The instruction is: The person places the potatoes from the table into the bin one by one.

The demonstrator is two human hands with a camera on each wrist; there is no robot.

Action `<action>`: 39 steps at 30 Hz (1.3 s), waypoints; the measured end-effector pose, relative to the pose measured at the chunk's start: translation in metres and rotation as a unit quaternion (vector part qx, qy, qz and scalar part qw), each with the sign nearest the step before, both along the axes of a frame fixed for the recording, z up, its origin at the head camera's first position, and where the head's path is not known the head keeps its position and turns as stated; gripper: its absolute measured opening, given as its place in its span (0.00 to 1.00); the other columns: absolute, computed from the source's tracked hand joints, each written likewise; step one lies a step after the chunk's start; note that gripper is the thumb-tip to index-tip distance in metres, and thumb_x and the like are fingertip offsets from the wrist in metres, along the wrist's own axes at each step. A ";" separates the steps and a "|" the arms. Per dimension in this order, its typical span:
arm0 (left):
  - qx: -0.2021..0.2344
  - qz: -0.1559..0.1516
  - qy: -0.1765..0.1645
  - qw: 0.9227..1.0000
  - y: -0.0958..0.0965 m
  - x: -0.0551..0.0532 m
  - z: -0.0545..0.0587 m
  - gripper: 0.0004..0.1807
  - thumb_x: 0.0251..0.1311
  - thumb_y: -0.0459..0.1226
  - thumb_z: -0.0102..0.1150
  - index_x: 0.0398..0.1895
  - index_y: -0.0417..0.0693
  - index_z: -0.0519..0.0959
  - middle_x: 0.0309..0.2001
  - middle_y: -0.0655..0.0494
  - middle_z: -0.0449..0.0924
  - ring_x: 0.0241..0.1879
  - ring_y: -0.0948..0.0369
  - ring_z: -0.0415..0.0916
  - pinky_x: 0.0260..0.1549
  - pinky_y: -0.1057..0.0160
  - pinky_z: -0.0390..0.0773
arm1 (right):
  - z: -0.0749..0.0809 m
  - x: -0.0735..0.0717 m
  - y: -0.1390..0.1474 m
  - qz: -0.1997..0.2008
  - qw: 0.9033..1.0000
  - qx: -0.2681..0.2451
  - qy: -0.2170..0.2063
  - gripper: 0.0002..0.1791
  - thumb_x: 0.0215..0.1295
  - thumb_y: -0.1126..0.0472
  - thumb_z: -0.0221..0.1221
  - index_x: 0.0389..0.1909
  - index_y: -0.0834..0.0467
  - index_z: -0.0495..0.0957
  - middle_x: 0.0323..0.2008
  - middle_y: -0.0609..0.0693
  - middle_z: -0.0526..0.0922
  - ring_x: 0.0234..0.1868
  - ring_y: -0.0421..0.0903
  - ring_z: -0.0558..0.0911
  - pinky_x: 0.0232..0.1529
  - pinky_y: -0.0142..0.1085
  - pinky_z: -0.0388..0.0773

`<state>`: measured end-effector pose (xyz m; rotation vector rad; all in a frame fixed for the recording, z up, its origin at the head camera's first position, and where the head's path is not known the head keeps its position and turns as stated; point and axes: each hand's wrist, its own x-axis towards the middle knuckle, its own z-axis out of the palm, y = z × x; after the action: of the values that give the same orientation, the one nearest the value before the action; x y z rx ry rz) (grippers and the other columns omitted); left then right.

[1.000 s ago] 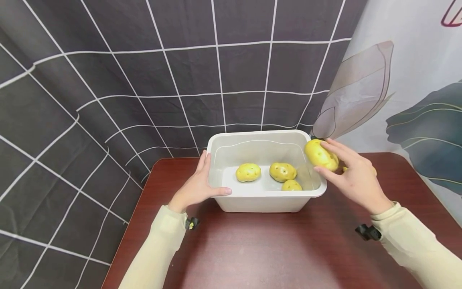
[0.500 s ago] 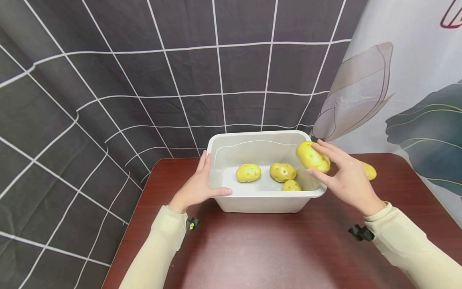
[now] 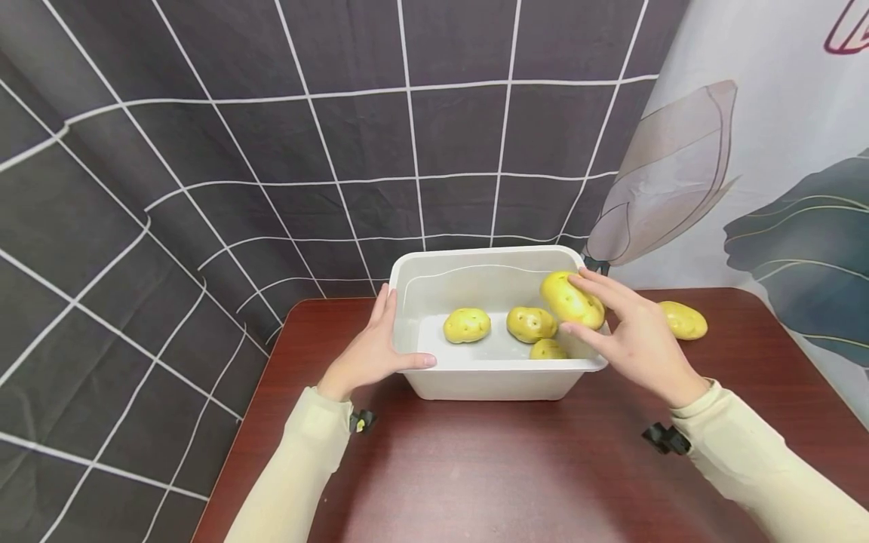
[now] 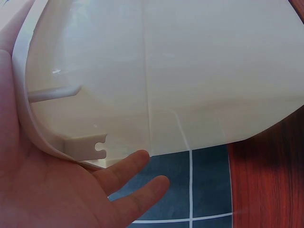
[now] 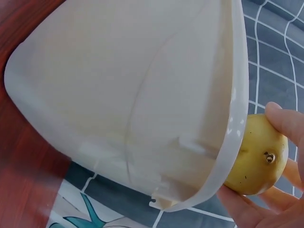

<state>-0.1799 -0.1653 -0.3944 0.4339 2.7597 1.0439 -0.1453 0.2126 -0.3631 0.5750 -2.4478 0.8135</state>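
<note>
A light grey plastic bin (image 3: 485,385) stands on the table. Inside it lie three yellow potatoes: one potato (image 3: 467,325) toward the left, a second potato (image 3: 532,324) right of the middle, and a third potato (image 3: 548,350) partly hidden by the front rim. My left hand (image 3: 363,353) rests against the bin's left end, thumb along the front rim; in the left wrist view its visible fingers (image 4: 142,192) are extended. With my right hand (image 3: 641,335) I grip another potato (image 3: 570,300) between thumb and fingers, above the bin's right end, just inside the rim.
One more potato (image 3: 684,322) lies on the reddish-brown table (image 3: 516,460) to the right, behind my right hand. A dark grid-patterned cloth (image 3: 353,136) hangs close behind the bin. A pale leaf-print cloth (image 3: 787,98) hangs at the right.
My right hand has carried its potato leftward, from beyond the bin's right rim to over the inside. The potato on the table has come into fuller view. My left hand has stayed put.
</note>
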 end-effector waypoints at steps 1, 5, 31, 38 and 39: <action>0.000 0.000 0.000 1.000 0.000 0.000 0.000 0.73 0.44 0.64 0.74 0.82 0.46 0.36 0.81 0.57 0.24 0.73 0.45 0.57 0.65 0.45 0.67 | 0.000 0.000 -0.001 0.001 1.000 0.001 -0.002 0.40 0.47 0.60 0.79 0.65 0.55 0.78 0.64 0.57 0.77 0.57 0.54 0.80 0.35 0.23 0.67; 0.000 0.001 0.001 1.000 0.000 0.000 0.000 0.73 0.44 0.64 0.74 0.82 0.46 0.36 0.81 0.57 0.24 0.73 0.45 0.58 0.65 0.45 0.67 | 0.002 0.002 -0.006 0.003 1.000 0.008 -0.021 0.39 0.50 0.57 0.78 0.66 0.54 0.77 0.65 0.57 0.77 0.61 0.56 0.78 0.41 0.35 0.77; -0.005 0.001 0.001 1.000 0.000 -0.001 -0.001 0.73 0.44 0.64 0.74 0.82 0.46 0.36 0.81 0.57 0.23 0.73 0.45 0.58 0.65 0.45 0.67 | -0.012 -0.001 -0.045 0.061 0.997 -0.005 -0.054 0.36 0.53 0.58 0.76 0.65 0.57 0.77 0.64 0.59 0.76 0.63 0.57 0.77 0.57 0.52 0.76; -0.005 0.004 -0.001 1.000 0.000 -0.002 -0.002 0.73 0.44 0.64 0.74 0.82 0.47 0.36 0.81 0.57 0.24 0.72 0.45 0.59 0.65 0.44 0.67 | -0.017 -0.005 -0.054 0.073 0.996 -0.011 -0.059 0.36 0.54 0.58 0.76 0.65 0.58 0.76 0.64 0.61 0.76 0.65 0.60 0.75 0.62 0.56 0.71; -0.004 0.004 -0.001 1.000 0.000 -0.002 -0.002 0.73 0.44 0.64 0.74 0.82 0.47 0.36 0.81 0.57 0.24 0.72 0.45 0.59 0.65 0.44 0.67 | -0.018 -0.006 -0.055 0.074 0.995 -0.012 -0.058 0.36 0.54 0.58 0.76 0.65 0.58 0.76 0.64 0.61 0.77 0.65 0.60 0.75 0.62 0.56 0.70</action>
<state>-0.1816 -0.1654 -0.3966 0.4209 2.7650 1.0330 -0.1509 0.1576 -0.3807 0.7246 -2.5196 0.9600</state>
